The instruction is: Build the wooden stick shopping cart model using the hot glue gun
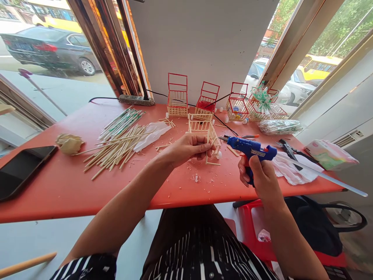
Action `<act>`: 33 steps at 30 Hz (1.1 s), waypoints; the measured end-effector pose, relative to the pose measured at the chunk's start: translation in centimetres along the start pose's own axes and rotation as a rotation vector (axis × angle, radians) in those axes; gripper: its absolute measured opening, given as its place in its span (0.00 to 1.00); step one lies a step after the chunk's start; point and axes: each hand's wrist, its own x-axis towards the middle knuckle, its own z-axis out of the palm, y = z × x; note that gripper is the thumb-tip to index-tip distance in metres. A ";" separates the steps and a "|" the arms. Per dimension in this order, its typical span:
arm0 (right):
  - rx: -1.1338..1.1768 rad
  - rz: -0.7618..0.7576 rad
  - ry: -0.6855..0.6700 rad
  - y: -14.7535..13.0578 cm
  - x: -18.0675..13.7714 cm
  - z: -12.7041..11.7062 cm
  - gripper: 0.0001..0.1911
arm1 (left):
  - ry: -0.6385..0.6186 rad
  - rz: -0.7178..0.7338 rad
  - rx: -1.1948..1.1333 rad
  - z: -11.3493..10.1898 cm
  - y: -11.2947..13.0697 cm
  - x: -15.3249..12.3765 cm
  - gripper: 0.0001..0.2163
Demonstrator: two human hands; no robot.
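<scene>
My left hand (199,147) pinches thin wooden sticks joined at their ends, held just in front of an unpainted miniature stick cart (201,123). Its fingers hide part of both, so I cannot tell whether they are connected. In my right hand (259,171) is a blue hot glue gun (247,147), gripped by the handle. The nozzle points left at the sticks, a little apart from my left fingers. A long clear glue stick (335,181) juts from the gun's back end.
Loose wooden sticks (116,151) lie left, near wrapped sticks (122,122), a phone (25,169) and a brown lump (69,144). Red-trimmed carts (177,95) line the back by a power strip (136,100). Pliers (291,153), a cloth (300,171) and a tissue pack (330,154) sit right.
</scene>
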 end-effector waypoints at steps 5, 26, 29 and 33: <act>-0.004 -0.009 -0.008 0.1 0.2 0.0 0.29 | -0.007 0.005 0.013 0.0 -0.1 0.1 0.22; -0.035 0.004 -0.016 -0.2 0.2 0.0 0.28 | -0.083 -0.025 -0.105 -0.1 -0.1 0.0 0.23; -0.020 -0.009 -0.010 -0.4 -0.1 0.0 0.27 | -0.062 -0.031 -0.125 -0.2 -0.2 0.1 0.23; -0.008 -0.039 -0.011 -0.3 -0.1 -0.1 0.26 | -0.027 -0.033 -0.075 -0.2 -0.3 0.2 0.23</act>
